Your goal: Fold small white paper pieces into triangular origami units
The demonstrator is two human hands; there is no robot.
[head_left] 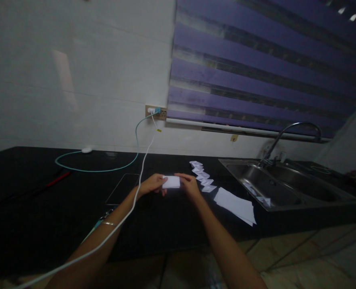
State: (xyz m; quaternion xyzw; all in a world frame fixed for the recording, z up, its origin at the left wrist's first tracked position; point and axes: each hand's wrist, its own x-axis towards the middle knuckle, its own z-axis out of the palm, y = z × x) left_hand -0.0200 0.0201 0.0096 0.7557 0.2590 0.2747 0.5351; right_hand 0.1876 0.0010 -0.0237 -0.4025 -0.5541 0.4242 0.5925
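Observation:
Between my two hands is a small folded piece of white paper, held just above the dark countertop. My left hand pinches its left side, thumb on top. At its right edge, my right hand grips with closed fingers. Right of my hands, several folded white paper pieces lie in a row. Nearer to me and further right rests a stack of white paper sheets. A dark flat phone-like thing lies beside my left forearm.
A white cable crosses over my left forearm from the wall socket. A teal cable loops on the countertop at left. On the right sits a steel sink with a curved faucet.

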